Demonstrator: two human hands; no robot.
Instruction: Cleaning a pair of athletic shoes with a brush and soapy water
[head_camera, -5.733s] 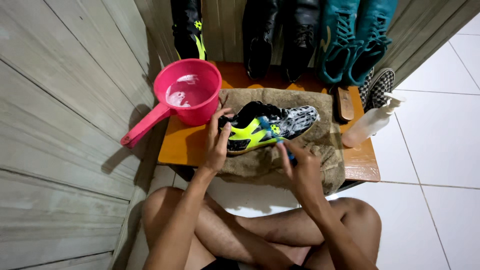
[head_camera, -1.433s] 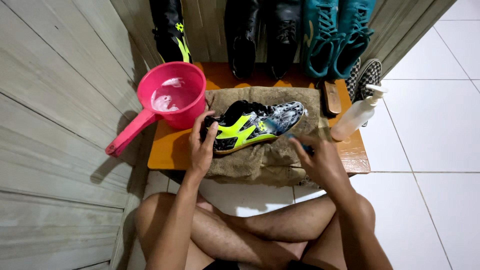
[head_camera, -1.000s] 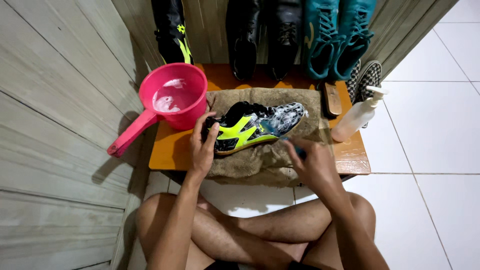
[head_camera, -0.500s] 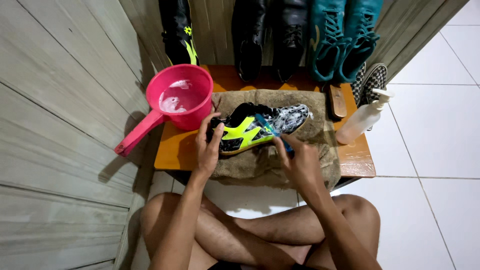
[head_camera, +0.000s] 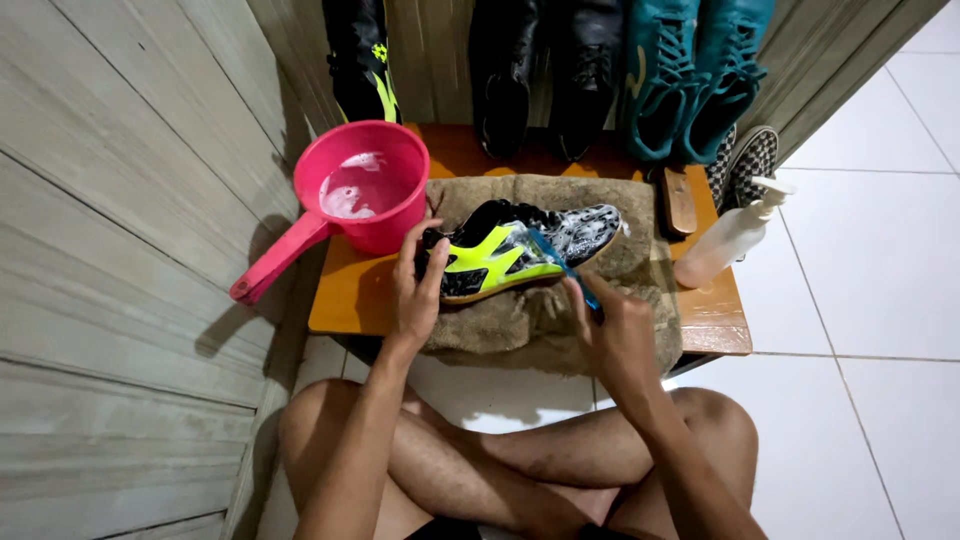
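Your left hand (head_camera: 418, 290) steadies a shoe (head_camera: 515, 250) that is black at the heel with neon yellow-green panels, turning to a black-and-white speckle at the toe (white foam sits on it). The brush (head_camera: 563, 266) in your right hand (head_camera: 620, 335) is blue. Under the shoe lies a dull brown towel (head_camera: 545, 320) on an orange-brown wooden table (head_camera: 350, 290). The dipper (head_camera: 350, 200) is bright pink, its water whitish. Two teal boots (head_camera: 690, 80) stand behind, beside black boots (head_camera: 545, 75), and a checkered black-and-white shoe (head_camera: 745, 160).
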